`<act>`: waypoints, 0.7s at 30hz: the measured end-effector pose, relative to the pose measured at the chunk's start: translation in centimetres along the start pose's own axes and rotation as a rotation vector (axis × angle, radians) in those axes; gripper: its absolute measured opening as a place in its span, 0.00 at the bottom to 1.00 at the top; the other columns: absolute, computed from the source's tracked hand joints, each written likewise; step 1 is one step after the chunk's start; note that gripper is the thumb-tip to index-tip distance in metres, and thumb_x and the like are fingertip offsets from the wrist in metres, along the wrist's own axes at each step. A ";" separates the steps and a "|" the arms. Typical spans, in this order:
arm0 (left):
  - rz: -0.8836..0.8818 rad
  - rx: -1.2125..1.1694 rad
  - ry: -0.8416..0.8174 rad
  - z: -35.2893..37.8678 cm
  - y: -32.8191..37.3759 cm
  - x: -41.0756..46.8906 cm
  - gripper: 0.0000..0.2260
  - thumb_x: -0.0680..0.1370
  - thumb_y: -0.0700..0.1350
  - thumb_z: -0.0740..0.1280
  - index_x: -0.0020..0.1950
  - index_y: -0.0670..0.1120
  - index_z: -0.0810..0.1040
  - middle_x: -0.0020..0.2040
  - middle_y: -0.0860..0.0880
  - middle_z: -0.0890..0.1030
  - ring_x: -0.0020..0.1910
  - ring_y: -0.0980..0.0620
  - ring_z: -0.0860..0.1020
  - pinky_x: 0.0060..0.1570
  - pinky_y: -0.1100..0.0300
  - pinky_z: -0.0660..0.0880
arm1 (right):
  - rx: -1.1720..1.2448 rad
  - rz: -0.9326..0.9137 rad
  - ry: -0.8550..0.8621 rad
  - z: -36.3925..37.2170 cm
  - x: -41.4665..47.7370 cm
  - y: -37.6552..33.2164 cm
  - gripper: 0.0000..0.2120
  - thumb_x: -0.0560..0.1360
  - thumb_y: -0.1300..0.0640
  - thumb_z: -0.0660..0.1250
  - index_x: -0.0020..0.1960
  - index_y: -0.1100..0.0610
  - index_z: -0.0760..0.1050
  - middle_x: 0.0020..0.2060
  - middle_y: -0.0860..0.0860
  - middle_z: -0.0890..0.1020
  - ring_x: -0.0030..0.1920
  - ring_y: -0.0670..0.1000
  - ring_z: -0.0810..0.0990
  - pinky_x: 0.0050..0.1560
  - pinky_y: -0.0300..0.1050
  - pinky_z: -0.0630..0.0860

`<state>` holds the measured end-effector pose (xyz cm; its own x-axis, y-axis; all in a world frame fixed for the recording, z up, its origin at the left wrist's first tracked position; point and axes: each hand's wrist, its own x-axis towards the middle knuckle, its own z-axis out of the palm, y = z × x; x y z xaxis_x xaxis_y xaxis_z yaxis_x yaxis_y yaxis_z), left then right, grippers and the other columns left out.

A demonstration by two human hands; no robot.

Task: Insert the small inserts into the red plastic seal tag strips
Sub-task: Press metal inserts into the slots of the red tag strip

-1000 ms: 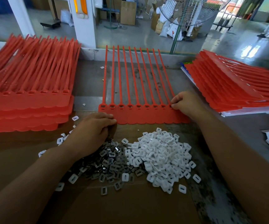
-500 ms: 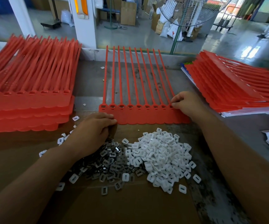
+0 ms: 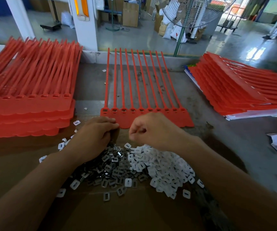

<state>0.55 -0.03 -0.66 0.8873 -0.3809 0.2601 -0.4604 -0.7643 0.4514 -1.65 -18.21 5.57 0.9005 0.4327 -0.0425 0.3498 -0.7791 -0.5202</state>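
While left hand (image 3: 96,137) rests on grey inserts (image 3: 114,165), grip curled, content hidden, right hand (image 3: 154,130) hovers over near edge of red strip (image 3: 176,119), fingertips pinched together, content unclear.

left hand (image 3: 96,135) rests on grey inserts (image 3: 111,167), right hand (image 3: 152,130) perhaps pinching.

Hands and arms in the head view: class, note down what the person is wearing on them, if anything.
Nothing worn shows. The left hand and right hand are bare, with no gloves, and no ring on the parts of the fingers that show. The left forearm and right forearm are bare down to the picture's lower edge: no sleeves, watch, bracelet or wristband in view.
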 end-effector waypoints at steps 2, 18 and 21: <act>0.006 0.007 -0.001 0.0 0.0 -0.1 0.18 0.74 0.34 0.61 0.62 0.45 0.75 0.66 0.49 0.72 0.66 0.52 0.67 0.63 0.66 0.56 | -0.055 -0.014 -0.048 0.5 0.1 -0.4 0.05 0.72 0.56 0.69 0.47 0.54 0.80 0.34 0.39 0.74 0.37 0.38 0.74 0.41 0.29 0.71; 0.018 0.016 0.008 -0.1 0.0 -0.2 0.18 0.74 0.34 0.61 0.63 0.46 0.75 0.66 0.50 0.72 0.66 0.53 0.66 0.59 0.72 0.53 | -0.142 0.011 -0.120 2.2 0.4 -1.1 0.04 0.72 0.60 0.67 0.44 0.52 0.77 0.36 0.41 0.70 0.43 0.43 0.71 0.45 0.42 0.73; 0.021 0.018 0.006 -0.1 0.0 -0.2 0.18 0.74 0.34 0.61 0.63 0.46 0.74 0.66 0.50 0.72 0.66 0.53 0.66 0.59 0.72 0.54 | -0.138 0.026 -0.164 2.3 0.3 -1.1 0.06 0.74 0.61 0.64 0.42 0.51 0.71 0.41 0.44 0.73 0.44 0.45 0.72 0.46 0.43 0.74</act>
<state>0.38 0.08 -0.59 0.8772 -0.3938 0.2745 -0.4784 -0.7653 0.4306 -2.33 -16.18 4.19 0.8596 0.4707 -0.1990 0.3689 -0.8410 -0.3957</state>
